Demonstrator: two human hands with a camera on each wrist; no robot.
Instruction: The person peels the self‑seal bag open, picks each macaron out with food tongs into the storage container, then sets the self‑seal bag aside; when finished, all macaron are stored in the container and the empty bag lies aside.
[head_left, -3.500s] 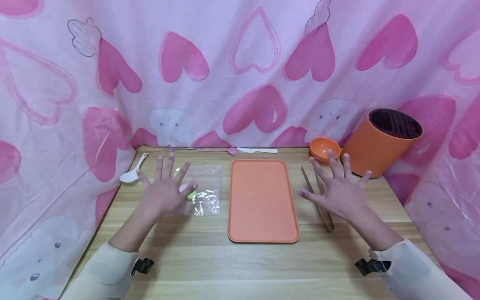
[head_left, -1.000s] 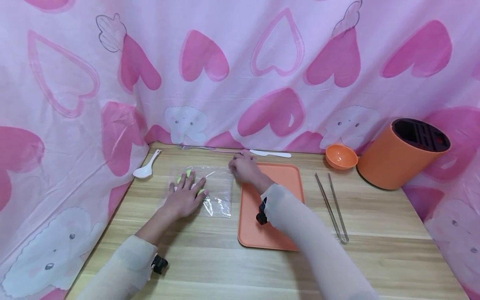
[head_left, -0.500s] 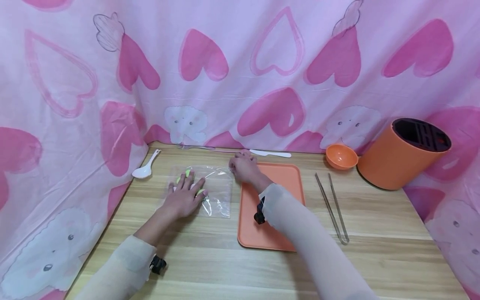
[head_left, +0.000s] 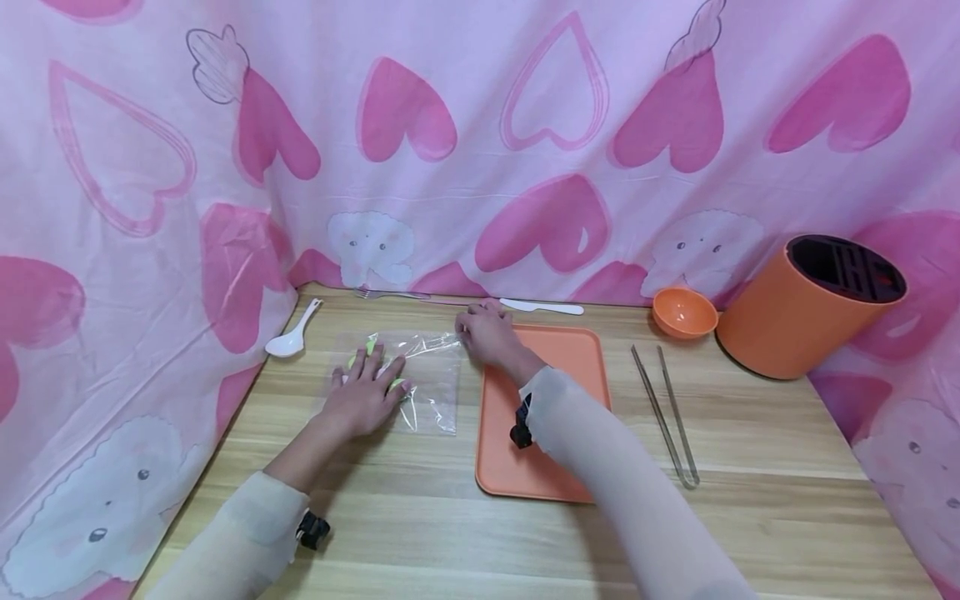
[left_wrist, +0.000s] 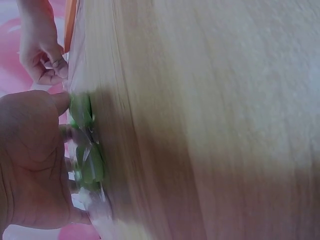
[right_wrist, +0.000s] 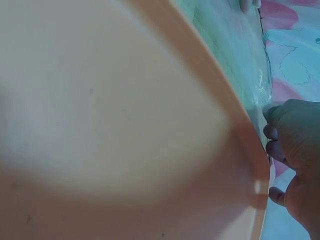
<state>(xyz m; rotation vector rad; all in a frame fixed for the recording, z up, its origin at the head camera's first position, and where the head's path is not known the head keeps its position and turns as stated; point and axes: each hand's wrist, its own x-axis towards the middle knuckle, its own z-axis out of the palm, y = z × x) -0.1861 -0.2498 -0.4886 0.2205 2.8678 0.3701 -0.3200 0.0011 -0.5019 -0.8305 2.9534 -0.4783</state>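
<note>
My left hand (head_left: 360,402) now lies spread on the clear plastic bag (head_left: 431,387); my right hand (head_left: 489,335) has come across to pinch its far corner, seemingly steadying it.

The bag (head_left: 431,400), clear, glossy and creased, lies on the table (head_left: 420,525) just left of the tray (head_left: 498,450), its far right corner pinched by the right hand (head_left: 491,335). Green pieces (left_wrist: 90,164) show through its film, partly covered by the spread left hand (head_left: 362,402), which rests on the bag's left part; their exact shape is hard to tell.
</note>
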